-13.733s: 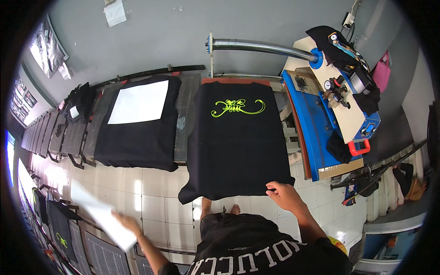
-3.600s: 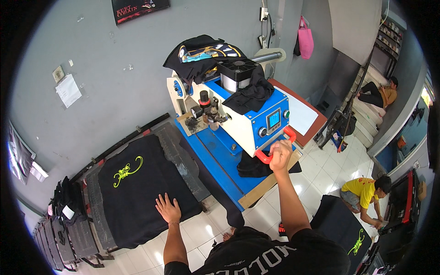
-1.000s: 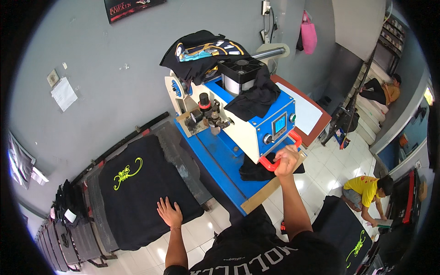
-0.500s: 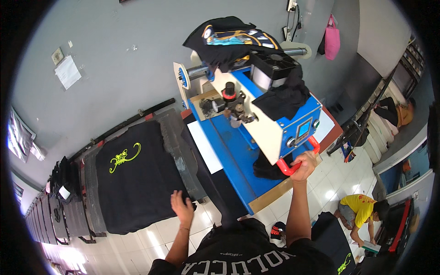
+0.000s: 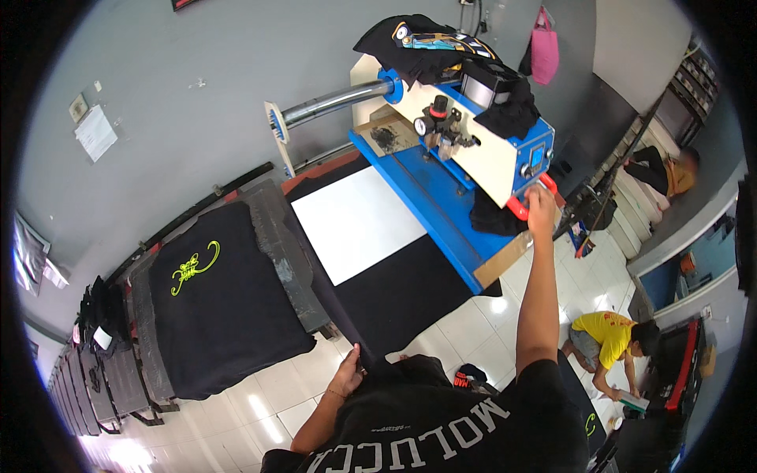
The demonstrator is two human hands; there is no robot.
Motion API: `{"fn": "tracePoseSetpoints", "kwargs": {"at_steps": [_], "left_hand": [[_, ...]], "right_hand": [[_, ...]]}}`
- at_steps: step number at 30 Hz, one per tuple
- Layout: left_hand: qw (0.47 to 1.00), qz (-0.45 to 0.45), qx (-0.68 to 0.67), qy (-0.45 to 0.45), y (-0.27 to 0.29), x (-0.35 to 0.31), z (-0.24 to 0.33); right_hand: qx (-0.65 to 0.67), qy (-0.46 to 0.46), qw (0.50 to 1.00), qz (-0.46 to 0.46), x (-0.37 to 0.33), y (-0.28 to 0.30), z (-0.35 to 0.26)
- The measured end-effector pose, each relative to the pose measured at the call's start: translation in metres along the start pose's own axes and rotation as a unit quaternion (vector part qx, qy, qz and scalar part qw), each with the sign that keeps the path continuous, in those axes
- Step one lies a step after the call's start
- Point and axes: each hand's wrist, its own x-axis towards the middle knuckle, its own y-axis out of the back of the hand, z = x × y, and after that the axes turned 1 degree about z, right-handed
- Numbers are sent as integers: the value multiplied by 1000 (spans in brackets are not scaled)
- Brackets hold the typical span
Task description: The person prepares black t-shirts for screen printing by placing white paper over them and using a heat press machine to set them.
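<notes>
My right hand [image 5: 541, 213] is wrapped round the red handle [image 5: 518, 206] at the front of a blue-and-cream heat press [image 5: 481, 154]. Left of the press, a black shirt [image 5: 386, 307] lies flat on a board, with a white sheet [image 5: 355, 221] over its upper part. Part of the sheet runs under the press's blue plate [image 5: 422, 201]. Low at the shirt's near left corner, the bent fingers of my left hand [image 5: 345, 374] close on the black cloth edge; the fingertips are partly hidden.
Another black shirt [image 5: 225, 307] with a yellow-green print lies on the neighbouring board at left. A steel rail [image 5: 335, 104] carries the press. Black cloths rest on top of it. At lower right a person in a yellow shirt [image 5: 603, 335] bends down; another person sits on the stairs [image 5: 643, 193].
The press has slid right along its rail with my right hand on the handle, uncovering the white sheet and shirt. My left hand has moved from the left-hand shirt to the near corner of this one.
</notes>
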Motion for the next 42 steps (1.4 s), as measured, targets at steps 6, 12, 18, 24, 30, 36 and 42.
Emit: {"fn": "tracePoseSetpoints", "kwargs": {"at_steps": [6,12,18,24,30,36,42], "left_hand": [[995,-48,-80,-18,7,-25,-7],[987,-21,-132,-89,-19,-89,18],[982,-15,-91,-162,-25,-106,22],[976,42,-15,-212,-32,-131,37],[966,53,110,-228,-60,-146,76],[942,56,200,-263,-51,-161,91],[909,73,112,-395,-27,-187,138]], "right_hand": [[-255,69,964,17,23,6,39],[-298,3,953,-46,41,6,80],[-349,-32,935,-49,63,16,105],[-5,-70,988,-136,-16,-14,13],[269,-494,716,-414,-179,-52,112],[392,-541,668,-328,-195,-30,131],[467,-316,805,-186,-82,-13,-12]]}}
